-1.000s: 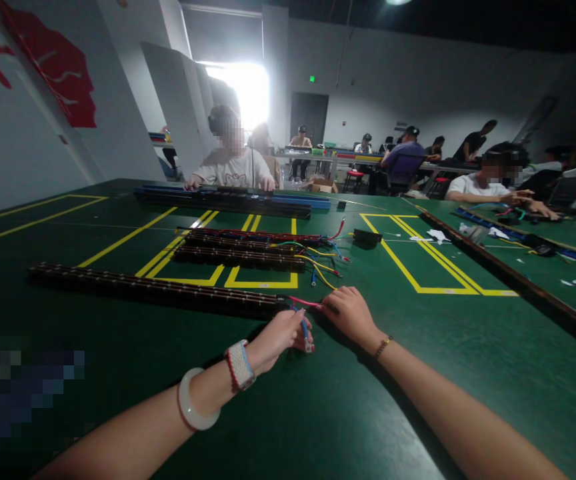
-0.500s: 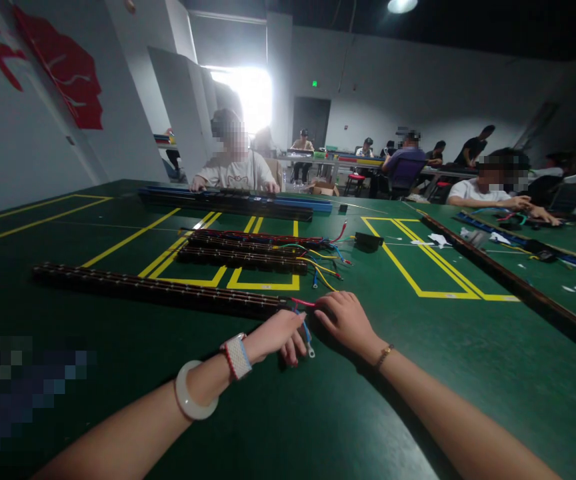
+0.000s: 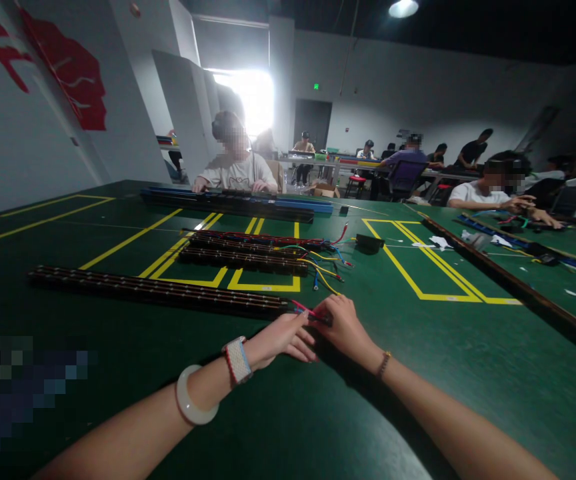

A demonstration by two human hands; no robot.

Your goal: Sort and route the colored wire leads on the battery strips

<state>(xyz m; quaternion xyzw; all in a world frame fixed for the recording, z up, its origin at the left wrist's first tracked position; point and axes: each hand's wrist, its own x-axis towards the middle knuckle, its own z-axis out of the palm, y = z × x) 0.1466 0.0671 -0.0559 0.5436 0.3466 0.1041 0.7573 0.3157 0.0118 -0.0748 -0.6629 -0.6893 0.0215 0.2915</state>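
A long dark bar (image 3: 158, 291) with bright lengthwise lines lies in front of me, and red and blue wires (image 3: 299, 307) come out of its right end. My left hand (image 3: 288, 337) pinches these wires between thumb and forefinger, with its other fingers loosely stretched. Close against it, my right hand (image 3: 342, 323) is closed on the red wire's free end, where a small dark piece shows between the fingertips. The blue wire's tip is hidden by my hands.
Several shorter dark bars (image 3: 243, 257) with coloured wires lie beyond, inside yellow tape lines. A black block (image 3: 369, 243) sits to their right. Another long bar (image 3: 508, 280) runs diagonally at the right, near paper scraps (image 3: 439, 243). Co-workers sit across and at the right.
My right hand has curled from lying over the wire into a pinch and lifted slightly. My left fingers have moved right and up. The blue wire's ring terminal has gone out of sight.
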